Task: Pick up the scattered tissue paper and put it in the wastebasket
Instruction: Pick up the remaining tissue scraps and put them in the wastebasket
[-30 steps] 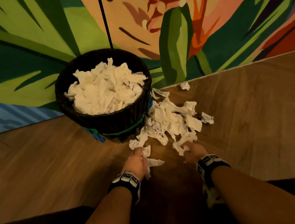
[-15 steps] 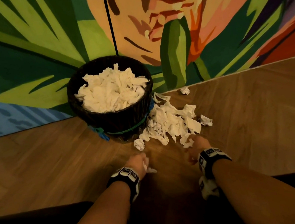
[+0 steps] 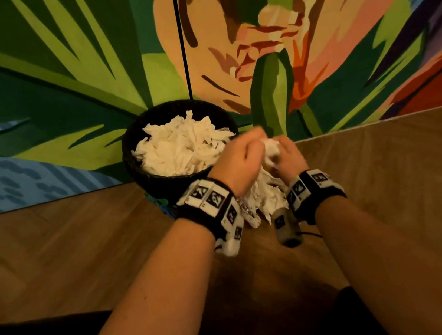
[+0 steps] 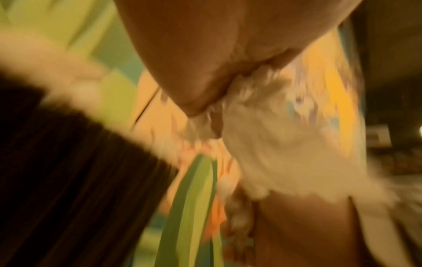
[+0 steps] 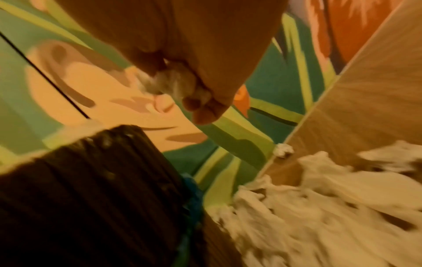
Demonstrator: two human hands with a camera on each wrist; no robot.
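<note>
A dark woven wastebasket (image 3: 139,161) stands against the painted wall, heaped with white tissue (image 3: 180,147). My left hand (image 3: 242,164) and right hand (image 3: 288,159) are raised side by side just right of its rim, each gripping crumpled tissue paper (image 3: 271,149). In the left wrist view, blurred tissue (image 4: 280,137) bulges from the curled fingers. The right wrist view has a small wad (image 5: 173,83) squeezed in the fist, with the basket wall (image 5: 91,180) below. More tissue lies on the floor (image 3: 264,201) under my wrists, mostly hidden by them.
The pile of scattered tissue (image 5: 319,207) spreads over the wooden floor (image 3: 399,170) right of the basket, and one small wad (image 5: 283,150) lies by the wall's base. The colourful mural wall (image 3: 310,41) rises right behind the basket. Blue-green material (image 3: 162,204) sits at the basket's foot.
Both hands closed on tissue at the near edge of the floor pile, then lifted it up and forward to beside the basket's rim. The head moved closer.
</note>
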